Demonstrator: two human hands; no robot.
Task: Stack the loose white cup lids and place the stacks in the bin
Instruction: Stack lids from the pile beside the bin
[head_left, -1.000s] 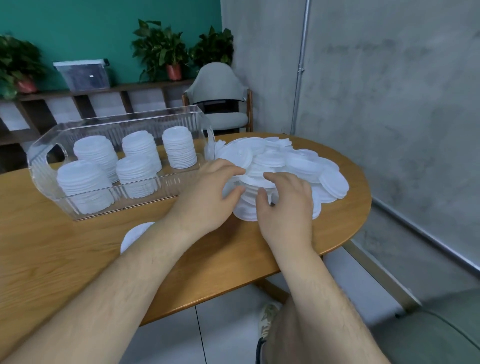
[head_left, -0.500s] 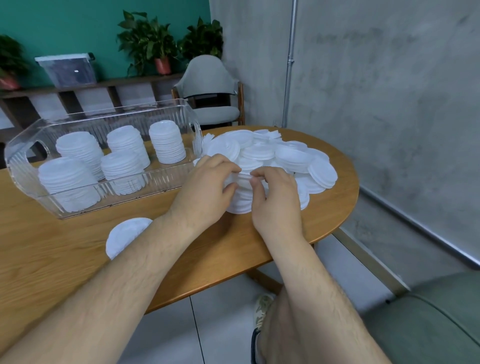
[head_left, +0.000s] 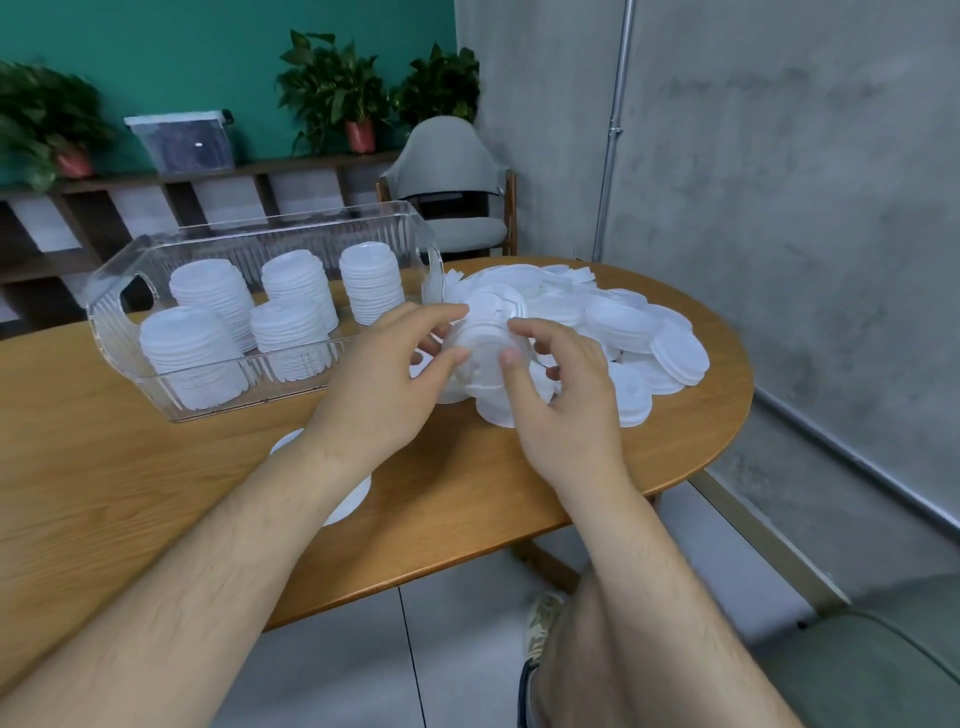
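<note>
Plainly, in the head view, both hands meet over the near edge of the pile. The left hand (head_left: 384, 374) curls thumb and fingers round the left side of a small stack of lids (head_left: 480, 353). The right hand (head_left: 561, 405) closes on its right side, so the grip is pressed round the stack from both sides, with neither hand spread. Whether the stack touches the lids beneath it cannot be told.

The pile of loose lids (head_left: 623, 322) lies under and beyond the grip and spreads to its right across the rounded end of the wooden worktop (head_left: 130, 467). Near the grip, to its left, stands the clear bin (head_left: 124, 332) with five finished stacks (head_left: 197, 353) upright inside. Nearer than the grip, partly under the left forearm, a single lid (head_left: 348, 504) lies flat on the worktop.

Well beyond the grip stands a grey chair (head_left: 452, 171). A shelf (head_left: 208, 174) behind the bin carries potted plants (head_left: 332, 88) and a storage box (head_left: 182, 140) against a green wall. A concrete wall (head_left: 779, 208) with a metal pipe (head_left: 615, 130) runs to the right of the grip.
</note>
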